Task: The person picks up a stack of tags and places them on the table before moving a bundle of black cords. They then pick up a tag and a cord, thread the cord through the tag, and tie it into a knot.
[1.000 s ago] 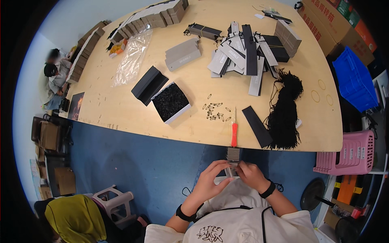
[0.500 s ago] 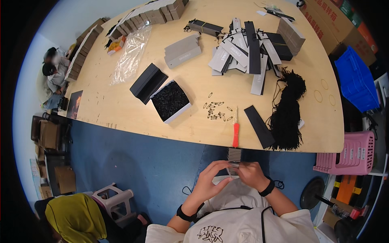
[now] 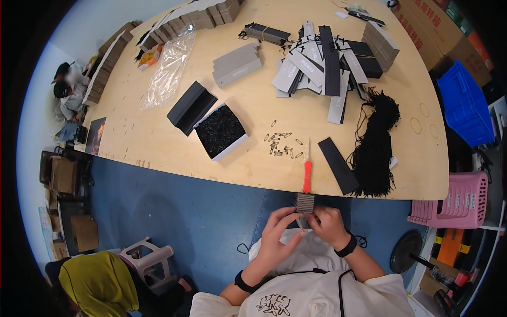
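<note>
My left hand (image 3: pixel 275 239) pinches a thin pale strip (image 3: pixel 301 223) between thumb and fingers, just below the table edge. Close beside it, my right hand (image 3: pixel 328 228) has its fingers curled in towards the same strip; what its fingertips grip is hidden. Beyond both hands, a ridged stack of grey card pieces (image 3: pixel 304 203) juts out at the table edge. A red-handled pointed tool (image 3: pixel 307 177) lies on the table just past that stack. Right of the tool rests a flat black strip (image 3: pixel 338 165). Small loop-shaped pins (image 3: pixel 282 143) are scattered farther in.
A white box of black pins (image 3: pixel 221 132) stands by its black lid (image 3: pixel 191 108). Grey and black tags (image 3: pixel 311 68) lie piled beyond, near a bundle of black cords (image 3: pixel 376 145). At right are a pink basket (image 3: pixel 465 201) and blue crate (image 3: pixel 467 103); lower left, a stool (image 3: pixel 148 259).
Both hands stay together at the stack with only slight finger movement. My right hand's fingers have shifted a little, and more of the stack's ridged face shows.
</note>
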### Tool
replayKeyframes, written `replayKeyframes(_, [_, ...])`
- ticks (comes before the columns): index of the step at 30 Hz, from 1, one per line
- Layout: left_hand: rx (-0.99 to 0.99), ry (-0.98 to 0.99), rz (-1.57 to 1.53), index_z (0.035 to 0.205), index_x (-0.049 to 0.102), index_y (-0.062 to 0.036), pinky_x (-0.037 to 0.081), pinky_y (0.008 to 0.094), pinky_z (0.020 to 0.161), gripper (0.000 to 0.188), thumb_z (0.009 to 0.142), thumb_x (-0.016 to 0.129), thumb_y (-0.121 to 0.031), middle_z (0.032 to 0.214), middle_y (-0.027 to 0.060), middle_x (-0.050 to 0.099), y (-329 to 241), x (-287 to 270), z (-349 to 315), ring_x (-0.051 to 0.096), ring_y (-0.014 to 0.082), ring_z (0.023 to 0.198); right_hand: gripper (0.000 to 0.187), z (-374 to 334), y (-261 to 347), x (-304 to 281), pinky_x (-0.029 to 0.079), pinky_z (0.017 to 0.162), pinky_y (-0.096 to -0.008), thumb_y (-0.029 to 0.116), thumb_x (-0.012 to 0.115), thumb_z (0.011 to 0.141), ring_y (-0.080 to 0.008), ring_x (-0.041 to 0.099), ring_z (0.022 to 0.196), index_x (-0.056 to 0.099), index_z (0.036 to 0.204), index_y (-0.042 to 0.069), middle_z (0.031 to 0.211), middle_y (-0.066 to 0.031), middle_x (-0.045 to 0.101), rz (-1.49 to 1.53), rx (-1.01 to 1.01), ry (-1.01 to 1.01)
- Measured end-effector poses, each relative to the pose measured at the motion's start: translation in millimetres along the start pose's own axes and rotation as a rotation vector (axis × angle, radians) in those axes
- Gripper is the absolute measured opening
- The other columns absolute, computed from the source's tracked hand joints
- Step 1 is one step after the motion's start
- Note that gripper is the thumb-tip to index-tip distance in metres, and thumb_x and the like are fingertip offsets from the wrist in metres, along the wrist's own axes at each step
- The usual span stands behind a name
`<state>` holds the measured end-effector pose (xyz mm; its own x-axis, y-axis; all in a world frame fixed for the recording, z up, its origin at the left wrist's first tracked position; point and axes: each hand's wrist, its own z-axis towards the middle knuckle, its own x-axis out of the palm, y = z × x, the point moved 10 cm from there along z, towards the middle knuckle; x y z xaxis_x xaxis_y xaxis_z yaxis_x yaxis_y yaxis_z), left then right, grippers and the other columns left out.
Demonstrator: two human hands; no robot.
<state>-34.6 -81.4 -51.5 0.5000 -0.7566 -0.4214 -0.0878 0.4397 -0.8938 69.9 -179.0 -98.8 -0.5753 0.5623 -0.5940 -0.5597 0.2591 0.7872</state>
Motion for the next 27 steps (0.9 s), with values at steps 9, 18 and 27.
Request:
replayKeyframes(9, [-0.053,-0.022,-0.047,0.115,0.063,-0.0005,0.05,0.0333,0.086,0.042,0.076,0.078,-0.007,0.113,0.0155,0.063,7.9,2.1,-4.2,0.062,0.0268,0.101,0.019,-0.8,-2.5,-4.2,0.049,0.051,-0.0383,0.019,0.071,0.081,-0.0307,0.063,0.055,0.062,0.072,0.004,0.065,-0.0103,0.064,-0.07,0.141,0.014])
replayKeyframes(18, [-0.084,0.008,-0.081,0.116,0.062,0.0001,0.05,0.0328,0.088,0.04,0.079,0.075,-0.007,0.113,0.015,0.064,11.0,6.3,-7.7,0.063,0.027,0.102,0.034,26.1,45.0,-115.6,0.046,0.08,-0.0418,0.008,0.076,0.075,-0.0333,0.055,0.094,0.06,0.103,0.001,0.102,-0.0131,0.057,-0.393,0.041,-0.489])
replayKeyframes(27, [-0.101,0.072,-0.147,0.123,0.06,0.0005,0.049,0.0324,0.091,0.042,0.084,0.071,-0.007,0.115,0.0137,0.065,10.3,8.3,-10.0,0.063,0.0247,0.104,0.032,54.0,32.7,-104.5,0.038,0.077,-0.0374,0.022,0.076,0.078,-0.0268,0.051,0.094,0.062,0.1,0.004,0.1,-0.0083,0.054,-0.685,0.122,-0.328])
